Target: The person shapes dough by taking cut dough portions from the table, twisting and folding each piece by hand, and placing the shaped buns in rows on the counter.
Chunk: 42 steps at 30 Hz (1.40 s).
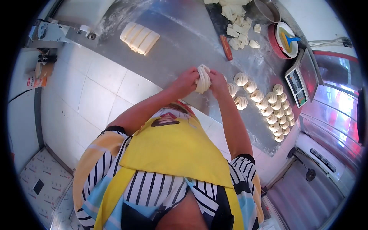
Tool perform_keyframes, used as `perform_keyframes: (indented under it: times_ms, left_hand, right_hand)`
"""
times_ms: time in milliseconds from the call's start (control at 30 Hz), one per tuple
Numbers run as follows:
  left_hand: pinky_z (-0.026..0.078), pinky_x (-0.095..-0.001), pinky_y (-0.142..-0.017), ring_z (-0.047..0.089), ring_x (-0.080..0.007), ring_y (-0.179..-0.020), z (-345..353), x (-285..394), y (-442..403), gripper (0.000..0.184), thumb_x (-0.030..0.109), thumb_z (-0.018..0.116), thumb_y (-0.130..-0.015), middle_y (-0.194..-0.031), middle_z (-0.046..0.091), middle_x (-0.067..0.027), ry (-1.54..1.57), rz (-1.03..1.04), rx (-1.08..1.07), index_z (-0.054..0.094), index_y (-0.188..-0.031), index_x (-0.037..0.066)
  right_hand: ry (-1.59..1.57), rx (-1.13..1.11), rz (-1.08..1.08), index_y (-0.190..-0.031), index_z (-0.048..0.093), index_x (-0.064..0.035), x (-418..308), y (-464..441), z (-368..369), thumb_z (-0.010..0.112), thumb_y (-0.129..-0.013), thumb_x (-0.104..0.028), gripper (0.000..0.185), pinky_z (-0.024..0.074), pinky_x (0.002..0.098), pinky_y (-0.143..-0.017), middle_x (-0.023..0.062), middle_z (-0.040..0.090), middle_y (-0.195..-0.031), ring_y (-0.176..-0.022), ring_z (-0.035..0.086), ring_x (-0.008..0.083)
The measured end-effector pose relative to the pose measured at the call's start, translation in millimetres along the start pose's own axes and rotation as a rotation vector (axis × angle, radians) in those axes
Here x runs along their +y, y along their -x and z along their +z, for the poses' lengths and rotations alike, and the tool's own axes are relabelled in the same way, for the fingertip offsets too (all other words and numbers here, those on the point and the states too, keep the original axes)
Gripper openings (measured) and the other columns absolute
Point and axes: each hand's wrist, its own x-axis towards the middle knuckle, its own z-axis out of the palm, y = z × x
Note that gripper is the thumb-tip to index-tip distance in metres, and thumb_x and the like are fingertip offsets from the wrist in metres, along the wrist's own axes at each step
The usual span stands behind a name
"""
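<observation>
A pale, layered strip of dough (203, 79) hangs folded between my two hands, above the front edge of the metal table. My left hand (187, 81) grips its left side with bent fingers. On the opposite side, my right hand (218, 82) is closed on the dough too; its fingertips are partly hidden. Close by on the right lie coiled dough rolls (241, 79), with several more in rows (273, 107) toward the table's right end. Farther left rests a block of dough cut into strips (140, 38).
A knife with a wooden handle (226, 48) lies beyond my hands, beside dough scraps (238, 28). At the back right are a white bowl (281, 27) holding a blue brush (293, 39), a metal pan (268, 10) and a scale (297, 87). Flour dusts the metal table (180, 42).
</observation>
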Motion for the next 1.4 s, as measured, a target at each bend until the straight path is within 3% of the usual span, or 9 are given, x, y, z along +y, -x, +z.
perform_keyframes:
  times_ms: [300,400,600,700,800,900,1200,1300,1400]
  left_hand:
    - [0.046,-0.0295,-0.065,0.056,-0.0181,-0.080,-3,-33,0,0.032,-0.002,0.062,-0.073,-0.097,0.056,-0.0087,0.176,-0.118,0.026,0.055,-0.104,0.003]
    - [0.045,-0.0270,-0.058,0.055,-0.0133,-0.067,-13,-39,3,0.029,0.002,0.061,-0.078,-0.084,0.060,-0.0063,0.418,-0.490,-0.219,0.055,-0.107,0.003]
    - [0.043,-0.0254,-0.051,0.052,-0.0107,-0.054,-8,-71,16,0.021,0.006,0.060,-0.080,-0.070,0.057,-0.0043,0.140,-0.560,-0.226,0.054,-0.100,0.003]
    - [0.043,-0.0276,-0.050,0.053,-0.0123,-0.053,-6,-72,24,0.019,0.006,0.060,-0.080,-0.071,0.058,-0.0066,0.220,-0.683,-0.232,0.053,-0.098,0.005]
    - [0.043,-0.0298,-0.046,0.055,-0.0147,-0.051,15,-97,34,0.022,0.003,0.058,-0.079,-0.070,0.058,-0.0083,-0.108,-0.243,-0.023,0.051,-0.100,0.006]
    - [0.044,-0.0304,-0.044,0.058,-0.0165,-0.051,-4,-73,17,0.024,0.001,0.057,-0.079,-0.071,0.058,-0.0104,0.193,-0.761,-0.301,0.049,-0.101,0.006]
    - [0.049,-0.0327,-0.046,0.059,-0.0152,-0.053,-15,-75,16,0.024,-0.001,0.055,-0.079,-0.071,0.059,-0.0079,0.457,-0.801,-0.362,0.049,-0.102,0.003]
    - [0.049,-0.0362,-0.051,0.061,-0.0208,-0.056,-5,-74,20,0.024,0.005,0.056,-0.080,-0.073,0.061,-0.0109,0.286,-0.761,-0.250,0.050,-0.103,0.004]
    - [0.049,-0.0420,-0.063,0.061,-0.0330,-0.069,2,-68,22,0.023,0.008,0.056,-0.079,-0.081,0.063,-0.0161,-0.195,-0.596,-0.213,0.050,-0.100,0.006]
  right_hand:
    - [0.016,-0.085,0.183,-0.110,0.054,-0.0101,-1,20,21,0.052,-0.090,-0.034,0.031,0.0544,0.0338,-0.058,0.0075,0.060,-0.094,-0.075,0.061,0.0162]
    - [0.039,-0.116,0.265,-0.109,0.053,-0.0093,11,13,16,0.048,-0.092,-0.037,0.033,0.0545,0.0326,-0.058,0.0061,0.058,-0.090,-0.070,0.058,0.0149]
    - [-0.002,-0.231,0.042,-0.104,0.052,-0.0076,55,-11,17,0.051,-0.092,-0.030,0.026,0.0536,0.0290,-0.060,0.0038,0.054,-0.075,-0.068,0.055,0.0131]
    - [0.394,-0.221,-0.031,-0.099,0.050,-0.0056,59,-9,14,0.055,-0.088,-0.020,0.019,0.0541,0.0303,-0.060,0.0051,0.055,-0.073,-0.067,0.058,0.0144]
    - [0.913,0.095,-0.360,-0.096,0.046,-0.0041,83,-20,14,0.057,-0.084,-0.011,0.017,0.0520,0.0308,-0.051,0.0075,0.058,-0.075,-0.059,0.060,0.0160]
    - [0.219,-0.059,0.004,-0.094,0.045,-0.0046,69,-10,16,0.060,-0.080,-0.008,0.021,0.0471,0.0314,-0.042,0.0102,0.060,-0.073,-0.050,0.060,0.0180]
    - [0.782,0.158,-0.250,-0.086,0.046,-0.0038,83,-26,21,0.059,-0.075,-0.004,0.017,0.0456,0.0307,-0.040,0.0097,0.058,-0.063,-0.045,0.058,0.0174]
    - [0.748,0.174,-0.168,-0.085,0.048,-0.0063,84,-26,23,0.058,-0.074,-0.010,0.016,0.0457,0.0439,-0.061,0.0181,0.060,-0.068,-0.064,0.060,0.0363]
    - [0.767,0.185,-0.168,-0.084,0.047,-0.0063,78,-20,27,0.057,-0.075,-0.010,0.014,0.0451,0.0450,-0.061,0.0181,0.059,-0.068,-0.065,0.060,0.0375]
